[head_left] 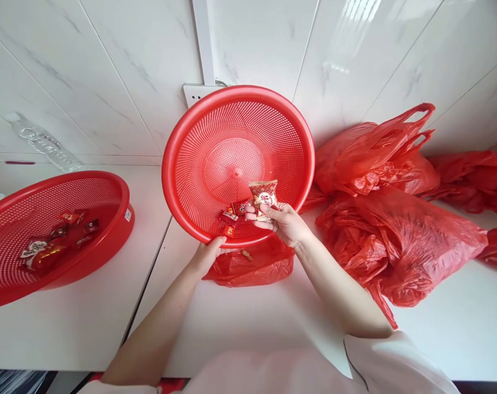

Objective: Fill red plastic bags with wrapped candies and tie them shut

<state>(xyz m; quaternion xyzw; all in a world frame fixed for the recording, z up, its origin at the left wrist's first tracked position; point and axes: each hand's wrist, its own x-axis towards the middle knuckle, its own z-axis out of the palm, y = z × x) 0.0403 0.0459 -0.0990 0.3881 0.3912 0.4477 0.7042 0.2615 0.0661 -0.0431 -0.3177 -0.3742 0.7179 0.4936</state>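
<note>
A red plastic basket [238, 117] with mesh walls is tilted toward me, its opening facing the camera. My left hand [209, 254] grips its lower rim, thumb over the edge and the other fingers hidden beneath. Inside the basket's lower side lie several small red-wrapped sweets [230, 219]. Over that lower right side, my right hand [279, 219] is closed on a red and gold snack packet [264, 194], held upright between thumb and fingers. Below the basket, a red plastic bag [252, 268] rests on the table, partly covered by it.
To the left, a second red basket [121, 219] holds several wrapped snacks. A clear plastic bottle [45, 143] leans by the tiled wall. Tied red bags [404, 246] crowd the table [248, 312] on the right. A wall socket [196, 94] sits behind the tilted basket.
</note>
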